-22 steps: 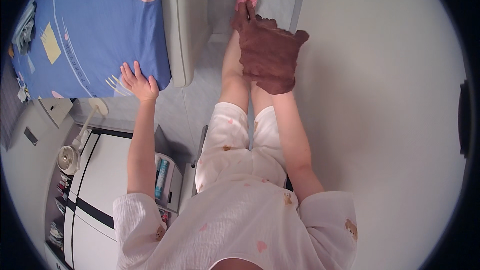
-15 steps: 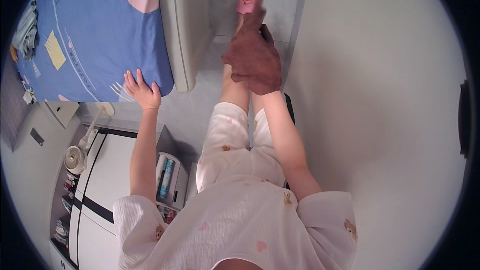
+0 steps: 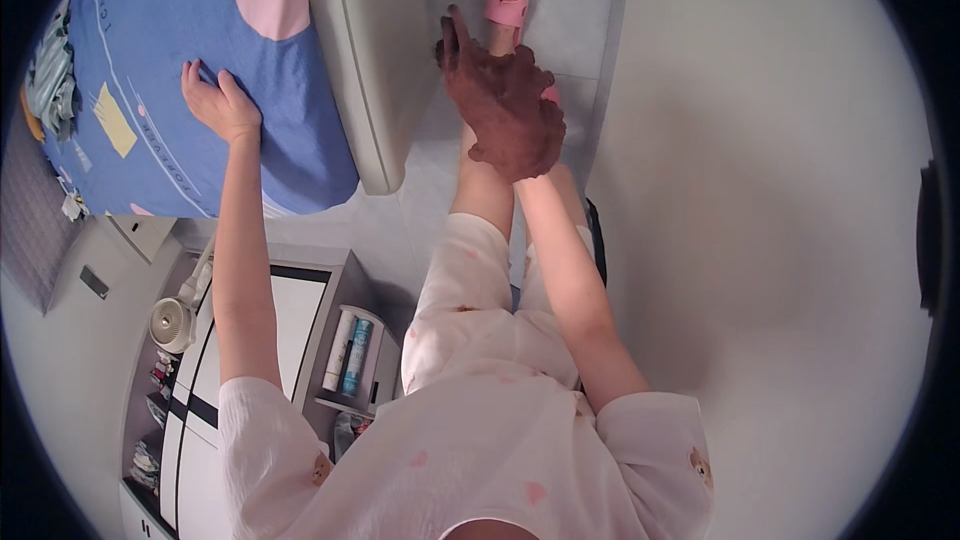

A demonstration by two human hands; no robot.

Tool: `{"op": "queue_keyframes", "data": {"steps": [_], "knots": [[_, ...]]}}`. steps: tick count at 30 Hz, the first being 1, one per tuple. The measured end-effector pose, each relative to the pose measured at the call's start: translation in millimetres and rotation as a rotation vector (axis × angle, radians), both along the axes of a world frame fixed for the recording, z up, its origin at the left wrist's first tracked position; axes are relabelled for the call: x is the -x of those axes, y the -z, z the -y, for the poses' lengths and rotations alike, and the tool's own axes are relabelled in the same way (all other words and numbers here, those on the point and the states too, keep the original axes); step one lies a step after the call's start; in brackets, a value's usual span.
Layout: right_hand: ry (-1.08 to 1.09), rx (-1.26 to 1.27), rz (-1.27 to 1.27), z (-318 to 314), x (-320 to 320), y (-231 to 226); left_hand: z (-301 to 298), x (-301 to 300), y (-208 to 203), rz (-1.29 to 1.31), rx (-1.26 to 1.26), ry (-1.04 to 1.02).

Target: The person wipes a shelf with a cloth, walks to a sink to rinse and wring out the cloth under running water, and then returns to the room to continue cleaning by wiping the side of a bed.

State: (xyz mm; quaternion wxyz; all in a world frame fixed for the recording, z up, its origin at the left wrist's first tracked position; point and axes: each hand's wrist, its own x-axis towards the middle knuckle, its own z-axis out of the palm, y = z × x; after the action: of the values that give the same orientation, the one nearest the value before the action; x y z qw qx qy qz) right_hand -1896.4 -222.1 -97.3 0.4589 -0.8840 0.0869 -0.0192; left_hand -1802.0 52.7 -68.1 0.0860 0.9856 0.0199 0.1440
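Left hand rests flat, fingers spread, on the blue bed sheet; right hand grips a bunched brown cloth above the floor. Looks like mid-carry; next, a steady hold while moving it.

free: floor strip | blocked: bed frame left, wall right
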Motion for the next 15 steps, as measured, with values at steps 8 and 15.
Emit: {"op": "queue_keyframes", "data": {"steps": [8, 15], "knots": [[-0.756, 1.832, -0.102, -98, 30, 87, 5, -3, -2, 0.019, -0.004, -0.073], [-0.626, 1.809, -0.511, -134, -13, 94, -1, 0, -5, 0.006, 0.069, -0.086]]}}
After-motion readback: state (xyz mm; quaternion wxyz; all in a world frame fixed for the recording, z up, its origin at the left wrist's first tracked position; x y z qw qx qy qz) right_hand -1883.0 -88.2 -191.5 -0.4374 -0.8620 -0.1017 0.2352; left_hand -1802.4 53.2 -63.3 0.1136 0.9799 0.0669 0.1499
